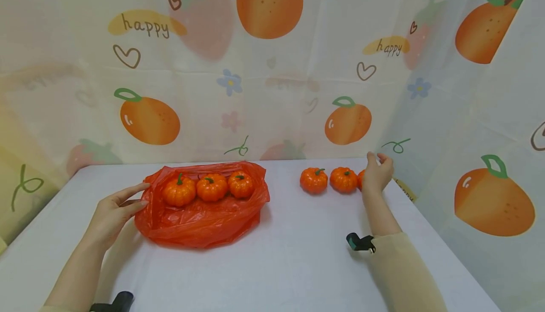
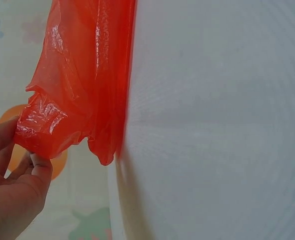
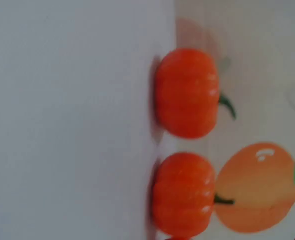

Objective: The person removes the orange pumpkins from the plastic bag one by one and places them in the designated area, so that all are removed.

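My left hand [image 1: 112, 215] pinches the left edge of a red plastic bag [image 1: 204, 229], thumb and fingers on its thin rim; the left wrist view shows the same crumpled edge of the bag [image 2: 62, 105] in the fingertips. Inside the wide mouth of the bag sit three small orange pumpkins [image 1: 179, 190] in a row. My right hand [image 1: 378, 174] is at the far right, beside the end one of three more pumpkins, which it mostly hides [image 1: 360, 179]. Its fingers point up and stand apart. In the right wrist view two pumpkins [image 3: 187, 93] show whole with green stems.
The other two loose pumpkins, a left one [image 1: 313, 181] and a middle one [image 1: 344, 180], stand near the back edge of the white table [image 1: 289, 264]. A printed curtain [image 1: 200, 90] hangs behind and along the right side.
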`<state>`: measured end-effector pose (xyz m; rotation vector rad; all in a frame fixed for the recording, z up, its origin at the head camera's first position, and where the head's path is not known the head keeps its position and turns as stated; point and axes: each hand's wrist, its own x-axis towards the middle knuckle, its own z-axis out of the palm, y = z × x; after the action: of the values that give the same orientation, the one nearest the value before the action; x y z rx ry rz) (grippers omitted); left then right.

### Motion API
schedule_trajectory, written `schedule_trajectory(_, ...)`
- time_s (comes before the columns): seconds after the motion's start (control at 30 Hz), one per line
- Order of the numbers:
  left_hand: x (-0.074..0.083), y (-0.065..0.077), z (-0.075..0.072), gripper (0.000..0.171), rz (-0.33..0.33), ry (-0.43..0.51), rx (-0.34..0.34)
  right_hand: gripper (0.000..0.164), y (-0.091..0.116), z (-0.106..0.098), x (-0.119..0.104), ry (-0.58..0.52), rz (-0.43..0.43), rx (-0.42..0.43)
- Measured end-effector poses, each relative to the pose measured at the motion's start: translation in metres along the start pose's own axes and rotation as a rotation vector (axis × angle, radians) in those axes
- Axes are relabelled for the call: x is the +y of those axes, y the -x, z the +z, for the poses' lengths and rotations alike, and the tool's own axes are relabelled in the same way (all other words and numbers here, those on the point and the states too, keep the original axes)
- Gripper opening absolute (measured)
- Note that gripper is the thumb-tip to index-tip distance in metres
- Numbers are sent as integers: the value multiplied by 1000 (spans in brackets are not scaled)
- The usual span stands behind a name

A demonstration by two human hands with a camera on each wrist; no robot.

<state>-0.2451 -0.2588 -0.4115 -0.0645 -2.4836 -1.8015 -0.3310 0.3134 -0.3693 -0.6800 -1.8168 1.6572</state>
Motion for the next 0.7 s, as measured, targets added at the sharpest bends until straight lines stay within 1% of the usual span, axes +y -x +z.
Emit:
schedule_trajectory(0.23,1,1,0,47,7,23,1,47,28,15,-24,-45,27,-174)
schedule_trajectory(0.33,0,1,0,47,4,37,-1,45,40,22,-32,-81,8,-234)
schedule_trajectory(0.5,0,0,1,47,8,22,1,42,61,34,-45,-113,-16,-323)
schedule_trajectory(0.6,-1,0,0,47,9,32,1,41,74,40,-53,-131,-34,-378)
schedule_trajectory(0.7,-1,0,-1,46,5,22,5,41,88,47,-58,-141,-59,-454)
